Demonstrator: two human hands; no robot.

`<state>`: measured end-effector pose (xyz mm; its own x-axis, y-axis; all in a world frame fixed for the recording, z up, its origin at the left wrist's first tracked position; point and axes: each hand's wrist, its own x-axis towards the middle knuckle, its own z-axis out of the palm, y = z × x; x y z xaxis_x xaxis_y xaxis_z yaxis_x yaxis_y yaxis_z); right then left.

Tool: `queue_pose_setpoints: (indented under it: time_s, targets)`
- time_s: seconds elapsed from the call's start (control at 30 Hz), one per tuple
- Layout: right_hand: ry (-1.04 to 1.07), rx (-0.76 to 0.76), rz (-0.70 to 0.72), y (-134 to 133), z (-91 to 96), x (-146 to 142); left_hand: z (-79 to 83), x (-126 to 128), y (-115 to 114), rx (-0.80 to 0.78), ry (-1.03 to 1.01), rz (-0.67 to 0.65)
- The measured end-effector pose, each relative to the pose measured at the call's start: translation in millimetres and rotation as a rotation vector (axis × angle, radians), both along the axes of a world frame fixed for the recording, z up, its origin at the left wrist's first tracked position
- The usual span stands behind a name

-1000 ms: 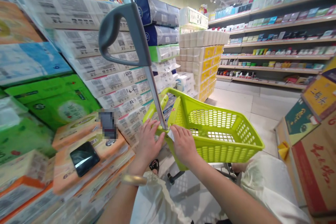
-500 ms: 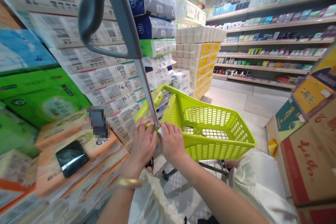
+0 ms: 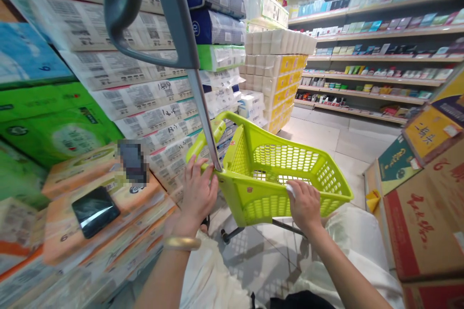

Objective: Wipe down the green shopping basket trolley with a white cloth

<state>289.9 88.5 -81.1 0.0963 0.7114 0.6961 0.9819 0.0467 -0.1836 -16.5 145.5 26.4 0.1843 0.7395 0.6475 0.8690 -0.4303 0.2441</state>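
A lime-green shopping cart [image 3: 261,203] with perforated basket walls stands in front of me. A grey pole with a looped plastic handle [image 3: 177,24] rises from its near corner. My left hand [image 3: 198,186], a gold bangle at its wrist, curls its fingers over the cart's handle end beside the foot of the pole. Partway along the near rim, my right hand [image 3: 304,203] presses a small white wipe [image 3: 290,189] against the edge, its fingers folded over the rim. Most of the wipe is hidden under those fingers.
Stacked tissue packs [image 3: 145,87] rise on the left. A black phone [image 3: 96,211] lies on orange packs, near a pixelated object [image 3: 133,161]. Cardboard cartons [image 3: 427,222] stand close on the right. Stocked shelves [image 3: 373,58] line the back, beyond the tiled floor [image 3: 319,130].
My right hand has slid to the right along the near rim with the white wipe, away from the pole's foot. My left hand stays by the handle end. The view has tilted slightly.
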Motion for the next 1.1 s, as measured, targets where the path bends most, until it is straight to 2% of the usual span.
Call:
queue_pose_setpoints:
  time_s: [0.1,0.3,0.4,0.47,0.53,0.73,0.8,0.87,0.97,1.03,1.1]
  targets:
    - [0.04,-0.012,0.031,7,9.9,-28,0.5,3,-1,-0.013,-0.001,0.007]
    - [0.134,-0.056,0.293,39,59.2,-138,2.8,5,-6,-0.041,0.027,0.026]
    - [0.114,-0.049,0.352,45,73.6,-162,4.4,5,-7,-0.051,0.031,0.033]
    - [0.095,-0.056,0.368,43,71.2,-156,5.3,5,-8,-0.055,0.029,0.035]
    - [0.071,-0.066,0.362,37,59.4,-134,5.7,4,-8,-0.058,0.03,0.034]
    - [-0.075,-0.047,0.163,7,5.3,-10,5.2,7,-7,-0.079,0.015,0.046]
    - [-0.107,-0.034,0.081,-4,-6.3,30,5.1,8,-6,-0.089,0.002,0.054]
    - [-0.128,-0.029,0.02,-12,-11.9,56,4.9,9,-4,-0.083,-0.008,0.049]
    - [-0.116,-0.032,-0.058,-15,-10.2,59,4.0,10,-2,-0.054,-0.012,0.037]
    - [-0.086,-0.04,-0.056,-9,-3.5,37,3.4,10,-2,-0.04,-0.008,0.034]
    - [-0.057,-0.063,0.042,3,7.1,0,3.0,9,-1,-0.04,-0.003,0.036]
